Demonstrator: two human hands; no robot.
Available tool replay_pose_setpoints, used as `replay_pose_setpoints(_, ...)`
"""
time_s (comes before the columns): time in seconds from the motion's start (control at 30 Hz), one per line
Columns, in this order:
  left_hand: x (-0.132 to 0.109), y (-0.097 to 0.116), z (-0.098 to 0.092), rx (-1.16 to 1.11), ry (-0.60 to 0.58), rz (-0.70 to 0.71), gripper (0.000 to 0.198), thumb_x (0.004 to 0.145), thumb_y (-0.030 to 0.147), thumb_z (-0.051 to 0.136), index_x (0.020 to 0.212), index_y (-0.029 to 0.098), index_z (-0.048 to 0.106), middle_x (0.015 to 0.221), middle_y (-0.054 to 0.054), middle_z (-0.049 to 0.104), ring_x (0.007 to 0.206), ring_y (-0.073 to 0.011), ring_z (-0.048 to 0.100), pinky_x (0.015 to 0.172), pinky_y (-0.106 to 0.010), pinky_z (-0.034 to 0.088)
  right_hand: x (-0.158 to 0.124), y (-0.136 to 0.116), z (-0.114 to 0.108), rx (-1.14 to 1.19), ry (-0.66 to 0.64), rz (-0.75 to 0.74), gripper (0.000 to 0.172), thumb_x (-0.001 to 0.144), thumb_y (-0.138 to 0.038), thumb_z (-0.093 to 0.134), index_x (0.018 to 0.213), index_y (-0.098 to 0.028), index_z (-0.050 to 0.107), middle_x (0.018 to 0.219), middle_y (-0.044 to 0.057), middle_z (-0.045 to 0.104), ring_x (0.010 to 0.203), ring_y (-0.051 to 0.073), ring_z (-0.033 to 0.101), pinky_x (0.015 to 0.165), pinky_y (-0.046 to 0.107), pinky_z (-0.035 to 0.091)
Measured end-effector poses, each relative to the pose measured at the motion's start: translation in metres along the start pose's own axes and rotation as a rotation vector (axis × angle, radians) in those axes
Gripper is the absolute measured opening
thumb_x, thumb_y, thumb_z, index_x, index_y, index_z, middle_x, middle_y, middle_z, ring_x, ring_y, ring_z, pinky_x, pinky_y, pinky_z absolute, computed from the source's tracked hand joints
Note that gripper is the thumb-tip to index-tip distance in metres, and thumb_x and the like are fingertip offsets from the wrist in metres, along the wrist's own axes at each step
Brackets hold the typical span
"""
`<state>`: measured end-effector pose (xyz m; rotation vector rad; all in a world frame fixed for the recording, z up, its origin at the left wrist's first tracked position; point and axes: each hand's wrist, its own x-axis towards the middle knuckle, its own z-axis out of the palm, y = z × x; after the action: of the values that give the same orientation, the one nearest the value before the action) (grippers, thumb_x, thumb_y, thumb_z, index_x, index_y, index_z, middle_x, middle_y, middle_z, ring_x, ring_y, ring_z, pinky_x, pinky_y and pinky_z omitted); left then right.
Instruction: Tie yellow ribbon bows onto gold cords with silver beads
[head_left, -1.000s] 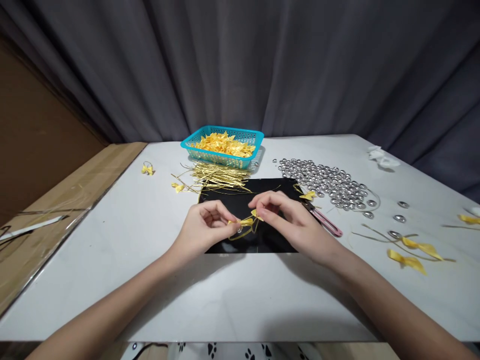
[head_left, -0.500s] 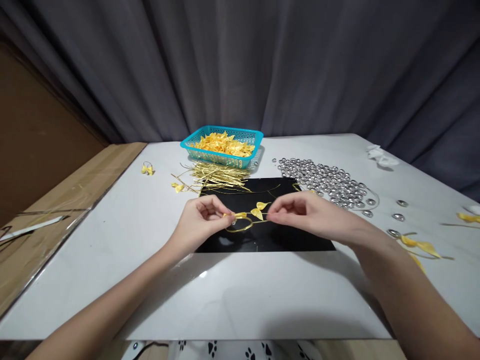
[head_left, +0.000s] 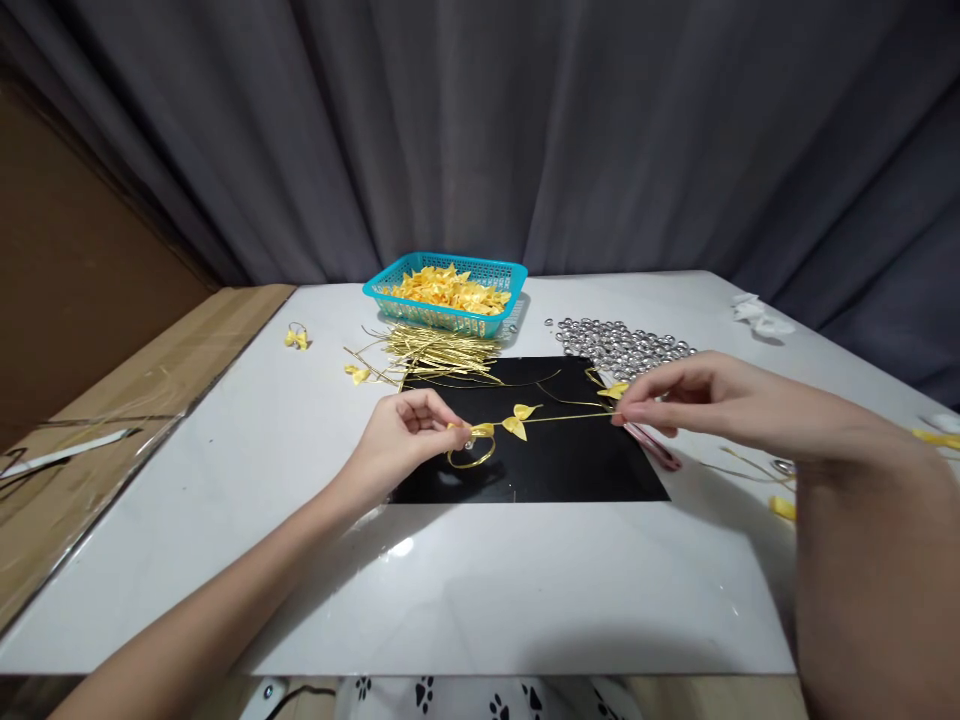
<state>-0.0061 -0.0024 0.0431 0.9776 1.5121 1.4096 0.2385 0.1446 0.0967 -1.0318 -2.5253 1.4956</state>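
Observation:
My left hand [head_left: 412, 440] pinches a gold wire ring [head_left: 472, 465] with a yellow ribbon piece [head_left: 484, 431] at its top, above the black mat [head_left: 570, 475]. From there a thin gold wire [head_left: 570, 417] runs straight to the right, where the fingertips of my right hand [head_left: 675, 395] are closed on it. Two small yellow ribbon petals [head_left: 517, 423] sit on this wire between my hands. A yellow ribbon piece [head_left: 616, 391] and a pinkish tool [head_left: 654, 447] lie by my right fingertips, partly covered by the hand.
Behind the mat are a pile of gold wires [head_left: 442, 350] and a turquoise basket [head_left: 446, 318] of yellow ribbon pieces. Many silver beads [head_left: 622, 345] are spread at the right. A small ribbon bow [head_left: 296, 338] lies far left, a white tissue [head_left: 759, 315] far right.
My right hand has moved right along the wire, leaving a longer stretch taut between the hands. The left hand has stayed nearly in place, still pinching the ring.

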Motion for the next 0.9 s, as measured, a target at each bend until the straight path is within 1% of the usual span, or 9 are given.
replay_pose_setpoints(0.1,0.001,-0.002,0.0,0.038,0.022,0.011,0.018,0.056,0.015,0.076,0.055,0.016,0.058,0.061,-0.002,0.069,0.054,-0.0094,0.061,0.053,-0.018,0.047,-0.01,-0.008,-0.002,0.0,0.076,-0.02,0.034,0.084,-0.048,0.052,0.072,-0.018,0.064,0.055,-0.001,0.057,0.05,0.008,0.051,0.051,0.026,0.038)
replay_pose_setpoints(0.2,0.0,-0.003,0.002,0.073,0.019,0.007,0.018,0.055,0.015,0.076,0.055,0.016,0.058,0.06,-0.003,0.068,0.053,-0.0102,0.06,0.051,-0.019,0.046,-0.015,-0.019,-0.001,-0.064,0.272,-0.063,0.033,0.084,-0.046,0.052,0.073,-0.018,0.064,0.059,0.0,0.058,0.053,0.006,0.05,0.051,0.026,0.035)
replay_pose_setpoints(0.3,-0.002,-0.003,0.004,0.092,0.009,-0.01,0.017,0.054,0.016,0.076,0.055,0.016,0.058,0.059,-0.003,0.068,0.052,-0.0102,0.059,0.05,-0.019,0.044,-0.016,-0.033,0.007,-0.183,0.488,-0.208,0.025,0.082,-0.041,0.057,0.074,-0.019,0.065,0.06,0.0,0.057,0.056,0.008,0.05,0.05,0.026,0.035)
replay_pose_setpoints(0.37,-0.002,-0.004,0.006,0.095,0.025,-0.017,0.017,0.054,0.015,0.075,0.054,0.015,0.058,0.059,-0.003,0.068,0.051,-0.0096,0.058,0.05,-0.019,0.044,-0.017,-0.042,0.017,-0.273,0.541,-0.333,0.021,0.084,-0.035,0.056,0.073,-0.02,0.065,0.055,-0.001,0.055,0.053,0.008,0.049,0.048,0.025,0.035)
replay_pose_setpoints(0.5,-0.002,-0.007,0.006,0.043,0.165,0.025,0.016,0.056,0.016,0.075,0.057,0.015,0.059,0.057,0.0,0.066,0.053,-0.0093,0.057,0.053,-0.02,0.044,-0.025,-0.053,0.05,-0.393,0.389,-0.624,0.013,0.088,-0.027,0.053,0.085,-0.025,0.066,0.064,0.0,0.063,0.054,0.011,0.056,0.05,0.025,0.041)
replay_pose_setpoints(0.57,0.0,-0.008,0.004,-0.023,0.252,0.038,0.014,0.058,0.017,0.074,0.06,0.015,0.061,0.058,0.001,0.066,0.056,-0.0097,0.058,0.057,-0.02,0.045,-0.03,-0.052,0.069,-0.488,0.316,-0.671,0.017,0.088,-0.019,0.049,0.091,-0.025,0.065,0.073,0.001,0.067,0.06,0.013,0.059,0.054,0.027,0.043)
replay_pose_setpoints(0.67,0.002,-0.009,-0.001,-0.15,0.308,0.026,0.012,0.061,0.017,0.073,0.062,0.015,0.061,0.058,0.002,0.065,0.059,-0.0087,0.058,0.062,-0.019,0.044,-0.037,-0.044,0.096,-0.584,0.14,-0.65,0.026,0.085,-0.01,0.042,0.082,-0.022,0.065,0.06,0.0,0.063,0.051,0.014,0.056,0.044,0.027,0.039)
replay_pose_setpoints(0.8,0.005,-0.007,-0.005,-0.248,0.296,0.021,0.012,0.061,0.017,0.073,0.061,0.015,0.061,0.058,0.003,0.063,0.06,-0.0076,0.057,0.062,-0.018,0.042,-0.04,-0.028,0.118,-0.599,0.268,-0.695,0.032,0.08,-0.009,0.044,0.102,-0.02,0.063,0.072,0.003,0.07,0.056,0.018,0.063,0.048,0.03,0.045)
replay_pose_setpoints(0.9,0.006,-0.005,-0.008,-0.309,0.269,0.011,0.012,0.061,0.017,0.073,0.061,0.015,0.061,0.057,0.003,0.062,0.061,-0.0074,0.057,0.063,-0.018,0.043,-0.042,-0.017,0.124,-0.557,0.269,-0.656,0.029,0.083,-0.01,0.042,0.099,-0.023,0.062,0.068,0.0,0.07,0.053,0.015,0.063,0.05,0.028,0.047)
